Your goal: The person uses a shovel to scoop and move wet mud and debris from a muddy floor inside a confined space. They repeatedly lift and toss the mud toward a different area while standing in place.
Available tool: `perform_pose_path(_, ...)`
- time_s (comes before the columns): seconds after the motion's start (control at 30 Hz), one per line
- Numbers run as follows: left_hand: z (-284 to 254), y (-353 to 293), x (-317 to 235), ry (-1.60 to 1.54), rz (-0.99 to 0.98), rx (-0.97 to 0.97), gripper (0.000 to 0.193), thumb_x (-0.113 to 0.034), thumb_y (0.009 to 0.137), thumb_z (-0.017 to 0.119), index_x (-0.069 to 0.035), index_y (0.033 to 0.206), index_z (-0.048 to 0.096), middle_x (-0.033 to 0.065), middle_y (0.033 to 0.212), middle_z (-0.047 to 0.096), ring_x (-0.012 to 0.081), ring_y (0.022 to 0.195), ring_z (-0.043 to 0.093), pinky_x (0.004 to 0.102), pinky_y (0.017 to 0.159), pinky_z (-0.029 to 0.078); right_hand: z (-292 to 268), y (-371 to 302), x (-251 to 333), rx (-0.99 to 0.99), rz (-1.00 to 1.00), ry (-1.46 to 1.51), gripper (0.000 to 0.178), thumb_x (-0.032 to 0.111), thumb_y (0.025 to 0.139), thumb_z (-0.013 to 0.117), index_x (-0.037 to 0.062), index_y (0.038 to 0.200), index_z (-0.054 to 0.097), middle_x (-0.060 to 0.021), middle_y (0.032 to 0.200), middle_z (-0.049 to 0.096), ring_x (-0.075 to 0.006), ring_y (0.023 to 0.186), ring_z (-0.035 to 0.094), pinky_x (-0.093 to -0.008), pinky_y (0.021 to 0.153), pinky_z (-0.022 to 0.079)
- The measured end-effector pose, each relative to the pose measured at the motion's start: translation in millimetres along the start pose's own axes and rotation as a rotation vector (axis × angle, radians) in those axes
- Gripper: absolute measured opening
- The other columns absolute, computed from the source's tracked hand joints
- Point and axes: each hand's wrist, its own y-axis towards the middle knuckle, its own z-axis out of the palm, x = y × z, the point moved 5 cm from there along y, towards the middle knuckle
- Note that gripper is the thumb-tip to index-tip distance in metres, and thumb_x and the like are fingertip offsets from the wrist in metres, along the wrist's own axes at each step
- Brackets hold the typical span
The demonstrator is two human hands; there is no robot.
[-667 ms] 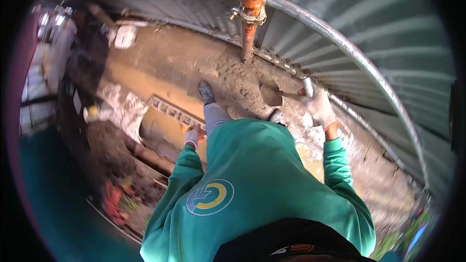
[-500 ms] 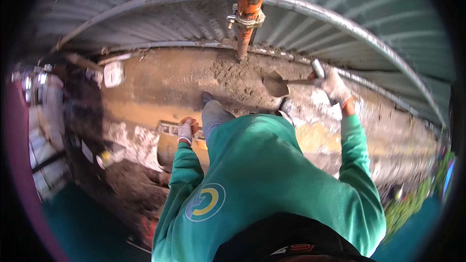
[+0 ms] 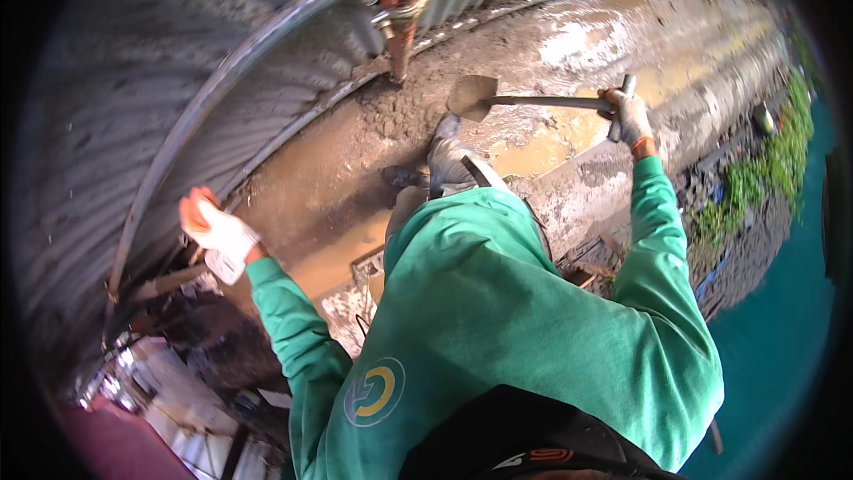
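Observation:
My right hand (image 3: 633,116), in a pale work glove with an orange cuff, is closed round the grey cross-handle of a shovel (image 3: 551,101). The shovel's shaft runs left from it, and the flat muddy blade (image 3: 471,98) rests low over the wet ground beside my foot. Out to the left, my left hand (image 3: 216,227), in a white glove with orange fingers, is raised with nothing visible in it. Its fingers look stretched out, with a white container (image 3: 225,268) partly hidden behind it.
An orange, flaking post (image 3: 402,27) with a clamp stands ahead, by a curved metal pipe (image 3: 209,111) and corrugated sheet wall (image 3: 178,44). Brown water (image 3: 329,258) lies on the muddy ground. A concrete ledge (image 3: 684,111) borders grass (image 3: 751,178) and green water (image 3: 782,320) at right.
My left hand has left the box-like thing near my leg and swung out to the left and up. The view has turned; the shovel remains in my right hand, its blade now by my foot.

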Motion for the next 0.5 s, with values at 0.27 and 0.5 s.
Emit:
perform_pose_path(0.27, 251, -25, -231, -0.402, 0.609, 0.407, 0.037, 0.000, 0.099, 0.064, 0.007, 0.133, 0.049, 0.0270, 0.127, 0.064, 0.0341, 0.111, 0.068, 0.0437, 0.103, 0.057, 77, -184, -86, -0.212, -0.159, -0.159, 0.020, 0.007, 0.083, 0.066, 0.0027, 0.101, 0.074, -0.0104, 0.087, 0.074, -0.0209, 0.080, 0.070, -0.0363, 0.079, 0.057)
perform_pose_path(0.5, 295, -67, -312, -0.237, 0.592, 0.743, 0.061, -0.003, 0.099, 0.066, 0.006, 0.151, 0.037, 0.0240, 0.146, 0.054, 0.0330, 0.127, 0.061, 0.0437, 0.111, 0.048, 135, -198, -39, -0.158, -0.070, -0.187, 0.023, 0.020, 0.082, 0.068, 0.0061, 0.100, 0.066, -0.0220, 0.090, 0.071, -0.0411, 0.088, 0.070, -0.0470, 0.083, 0.056)
